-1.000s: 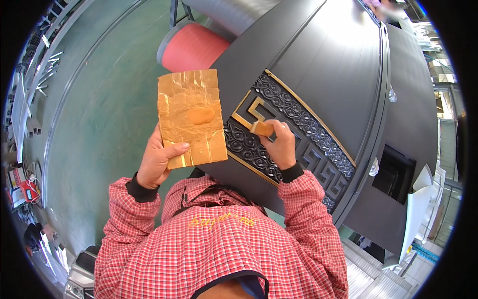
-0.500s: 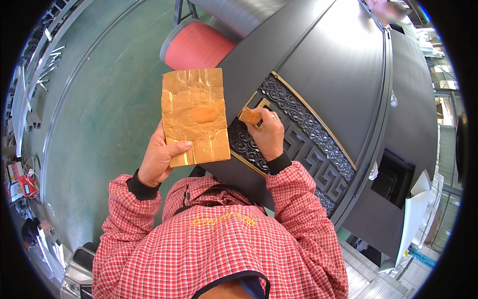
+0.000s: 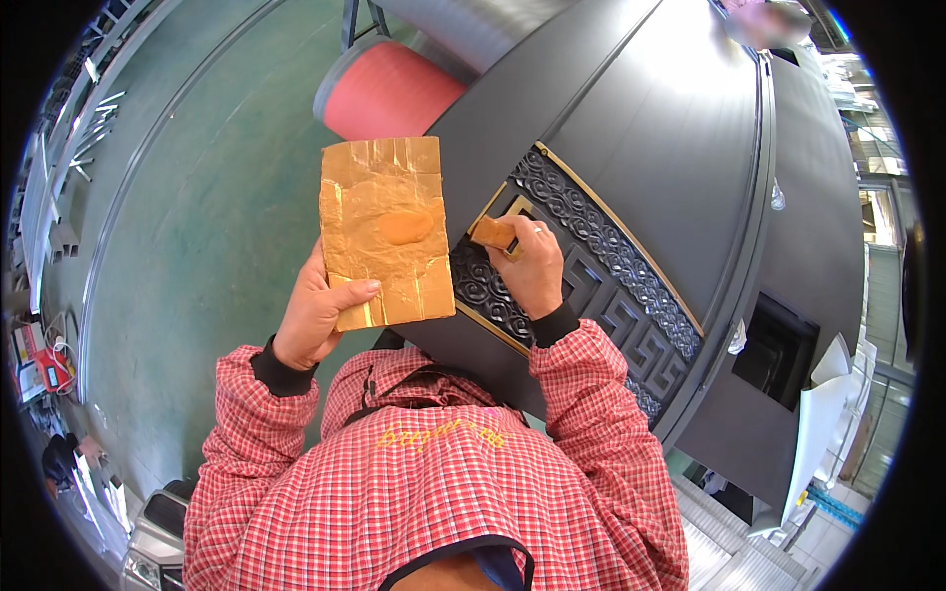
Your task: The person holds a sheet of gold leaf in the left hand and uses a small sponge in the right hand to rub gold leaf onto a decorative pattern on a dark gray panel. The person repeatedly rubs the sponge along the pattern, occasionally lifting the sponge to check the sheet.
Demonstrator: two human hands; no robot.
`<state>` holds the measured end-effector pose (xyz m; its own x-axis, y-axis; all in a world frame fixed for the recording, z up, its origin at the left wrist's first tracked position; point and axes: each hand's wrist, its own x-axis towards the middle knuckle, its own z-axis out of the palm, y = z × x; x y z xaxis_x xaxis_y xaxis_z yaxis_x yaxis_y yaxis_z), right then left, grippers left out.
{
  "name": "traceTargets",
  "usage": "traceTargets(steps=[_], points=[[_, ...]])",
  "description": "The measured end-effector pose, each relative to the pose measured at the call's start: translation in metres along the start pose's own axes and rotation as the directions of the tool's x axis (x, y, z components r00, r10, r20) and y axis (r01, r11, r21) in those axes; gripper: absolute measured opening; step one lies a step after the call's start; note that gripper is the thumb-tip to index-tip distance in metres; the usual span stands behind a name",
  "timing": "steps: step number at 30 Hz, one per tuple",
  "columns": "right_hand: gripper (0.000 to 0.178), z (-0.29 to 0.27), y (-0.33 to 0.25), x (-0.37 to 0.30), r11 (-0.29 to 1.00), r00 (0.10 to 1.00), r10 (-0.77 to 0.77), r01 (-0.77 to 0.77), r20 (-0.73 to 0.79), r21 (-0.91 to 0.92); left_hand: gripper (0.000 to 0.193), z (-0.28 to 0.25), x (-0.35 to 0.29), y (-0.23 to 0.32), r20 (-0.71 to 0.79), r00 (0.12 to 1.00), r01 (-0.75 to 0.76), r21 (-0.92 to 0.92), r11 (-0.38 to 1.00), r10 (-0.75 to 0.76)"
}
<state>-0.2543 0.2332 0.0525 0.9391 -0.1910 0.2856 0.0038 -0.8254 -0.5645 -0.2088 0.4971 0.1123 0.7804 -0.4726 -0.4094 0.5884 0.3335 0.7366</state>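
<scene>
the right hand (image 3: 534, 271) pinches a block (image 3: 493, 232) over the gold-coloured end of the fret (image 3: 621, 320), contact too hidden to call! hands well apart, the left hand (image 3: 320, 307) clamped on the card (image 3: 357, 182), thumb across its gold face, an orange smear (image 3: 406, 229) near the middle. dark scrolls (image 3: 591, 223) flank the fret, gold strips (image 3: 493, 328) edging them, all on the black panel (image 3: 631, 118). beyond the card, a pink roll (image 3: 394, 91); leftward, green floor (image 3: 212, 246)!
</scene>
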Motion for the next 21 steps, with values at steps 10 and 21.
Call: traceTargets(steps=[10,21], points=[[0.035,-0.01,0.006,-0.003,1.0,0.999,0.02,-0.02,-0.034,-0.005,0.066,0.001,0.002,-0.001,0.018,1.0,-0.005,0.001,1.0,0.005],[0.035,-0.035,0.026,-0.023,0.998,0.999,0.052,-0.051,0.012,-0.045,0.065,0.004,0.005,-0.005,0.037,0.999,0.029,0.001,1.0,-0.029]])
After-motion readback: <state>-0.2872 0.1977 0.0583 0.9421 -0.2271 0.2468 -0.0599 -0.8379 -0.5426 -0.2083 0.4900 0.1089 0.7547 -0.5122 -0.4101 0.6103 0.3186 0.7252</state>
